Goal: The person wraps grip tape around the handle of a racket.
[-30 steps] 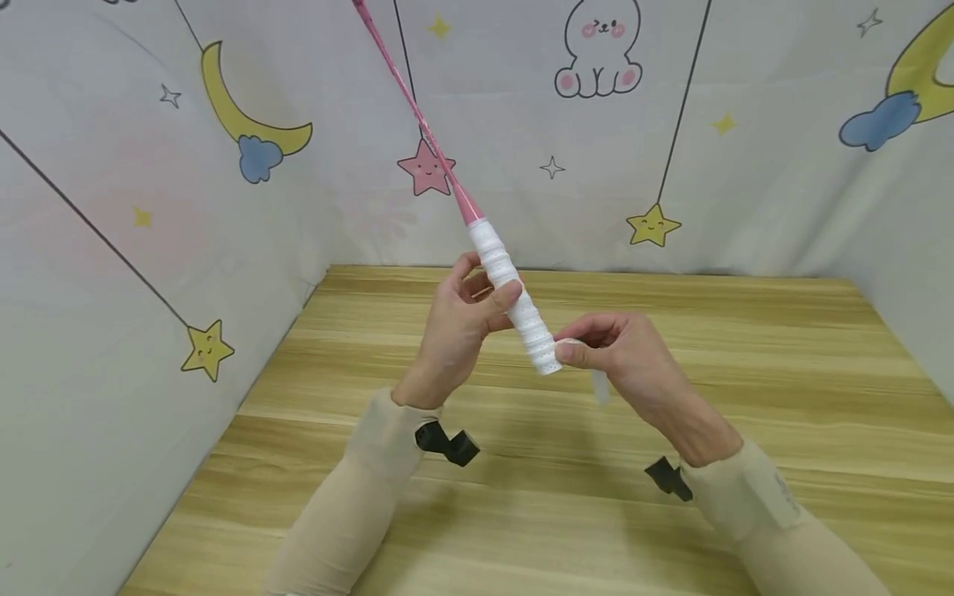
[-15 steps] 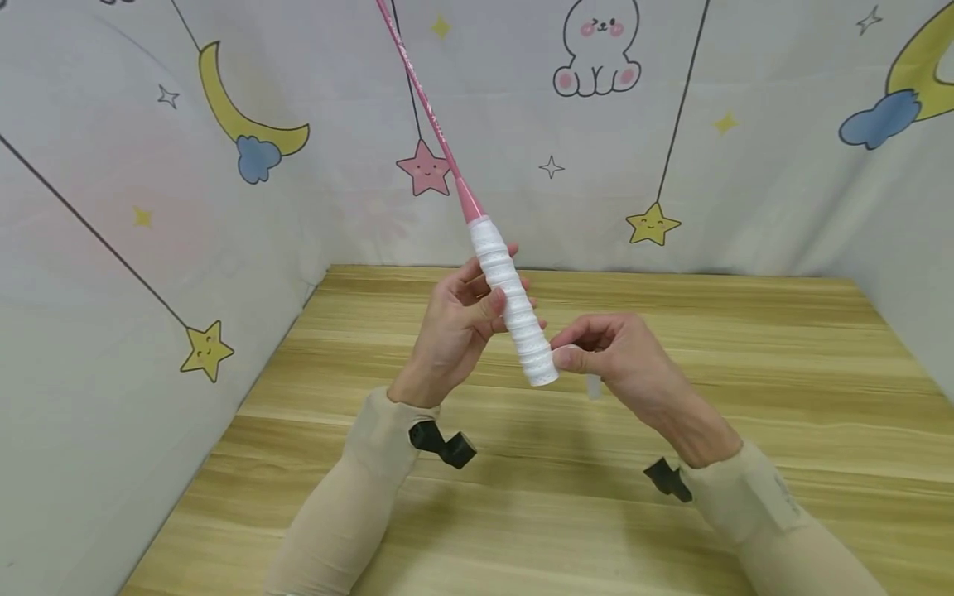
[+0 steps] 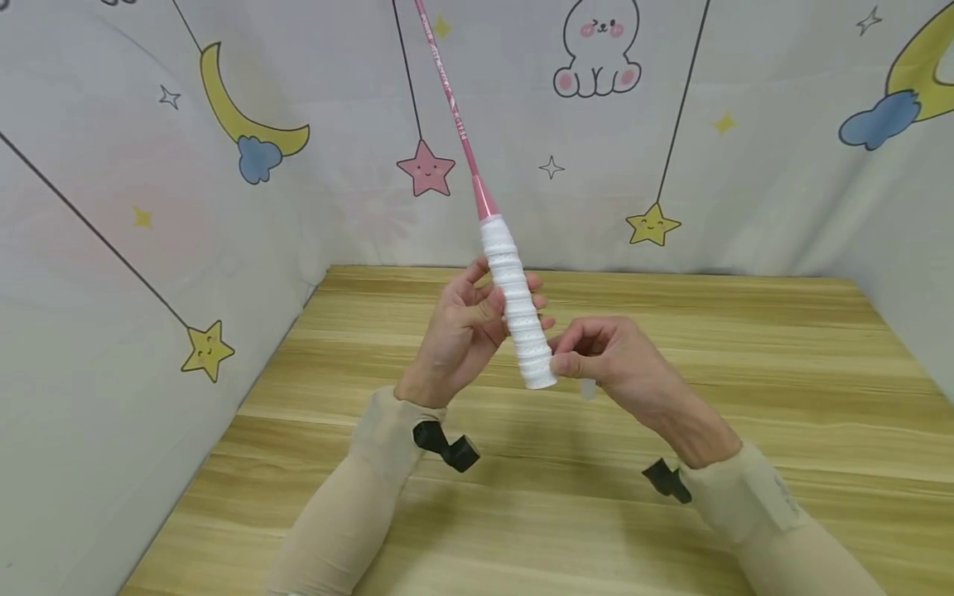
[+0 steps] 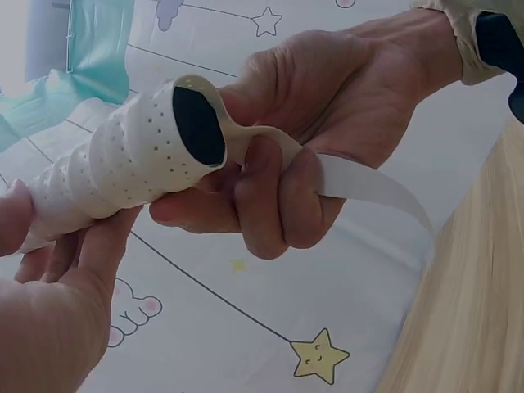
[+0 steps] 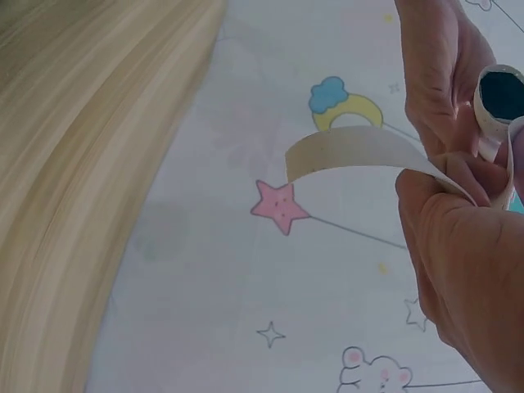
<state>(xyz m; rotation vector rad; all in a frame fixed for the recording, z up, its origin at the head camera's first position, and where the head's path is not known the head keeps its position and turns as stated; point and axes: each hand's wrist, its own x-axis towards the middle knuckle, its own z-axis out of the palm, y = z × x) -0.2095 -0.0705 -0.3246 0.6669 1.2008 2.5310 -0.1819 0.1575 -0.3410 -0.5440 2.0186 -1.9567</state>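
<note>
A badminton racket with a pink shaft [image 3: 455,103] is held tilted above the table, its head out of view. White perforated grip tape [image 3: 514,302] wraps the handle in ridged turns down to the butt. My left hand [image 3: 455,331] holds the handle near its middle, thumb in front and fingers behind. Beside the butt, my right hand [image 3: 626,356] pinches the loose length of tape, whose tail [image 4: 372,184] hangs past the fingers in the left wrist view. That view also shows the dark butt end [image 4: 199,127] inside the tape's edge. The right wrist view shows the free tail [image 5: 352,151] curving away.
Below the hands lies a wood-grain table [image 3: 551,513]. A white cloth backdrop [image 3: 507,132] with printed stars and moons rises behind it and at both sides. Teal fabric [image 4: 98,74] shows in the left wrist view.
The racket has turned in my left hand; its shaft has swung right, nearer upright, and lettering shows on it. The tape tail below my right hand looks shorter. The right hand barely moved.
</note>
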